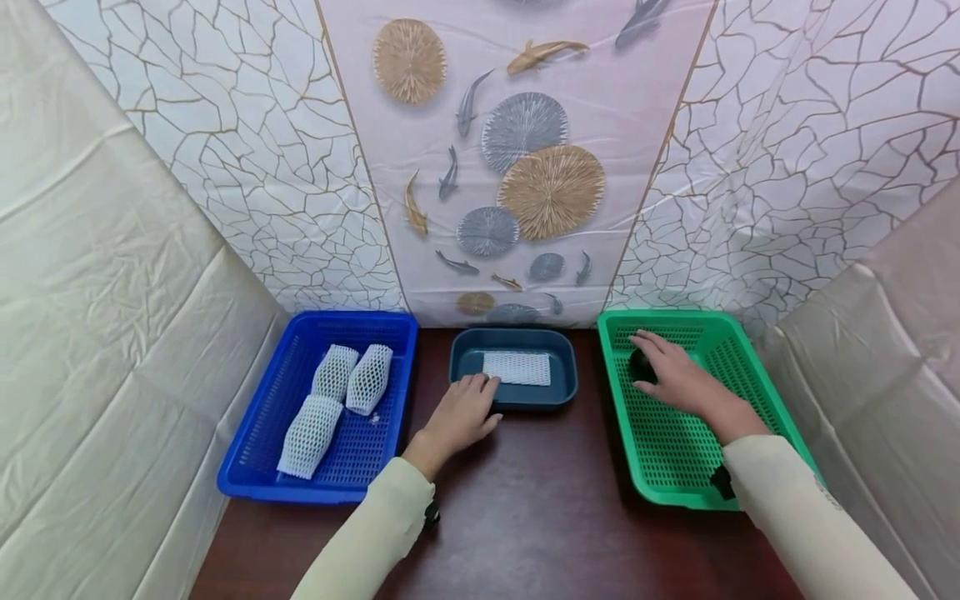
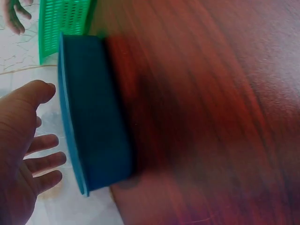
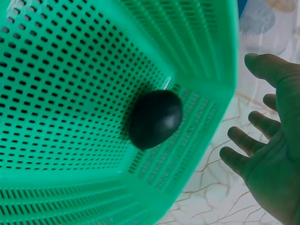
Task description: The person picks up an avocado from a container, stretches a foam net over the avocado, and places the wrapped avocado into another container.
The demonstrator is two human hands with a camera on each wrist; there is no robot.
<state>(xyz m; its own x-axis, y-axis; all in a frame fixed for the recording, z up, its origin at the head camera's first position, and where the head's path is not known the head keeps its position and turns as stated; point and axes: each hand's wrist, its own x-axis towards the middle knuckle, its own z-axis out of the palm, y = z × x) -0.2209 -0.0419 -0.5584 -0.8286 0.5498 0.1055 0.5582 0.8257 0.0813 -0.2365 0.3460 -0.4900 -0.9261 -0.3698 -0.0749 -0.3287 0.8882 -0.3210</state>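
Observation:
My left hand (image 1: 467, 412) hovers at the near left rim of a dark teal tray (image 1: 566, 387), its fingers relaxed and holding nothing. A flat white foam net sleeve (image 1: 525, 368) lies in that tray. In the left wrist view the thumb and fingers (image 2: 46, 165) are spread beside the tray's outer wall (image 2: 96, 112). Over the green basket (image 1: 660, 492) is my right hand (image 1: 682, 379), fingers spread apart. Below it, a dark, smooth, egg-shaped fruit (image 3: 156, 119) sits in a corner of the basket, apart from the right hand in the right wrist view.
On the left a blue basket (image 1: 318, 493) contains three puffed-out white foam net sleeves (image 1: 311, 437). All the containers stand on a dark red-brown wooden table (image 1: 555, 500). Behind them hangs a patterned cloth (image 1: 525, 275), with pale padded panels (image 1: 112, 333) at the sides.

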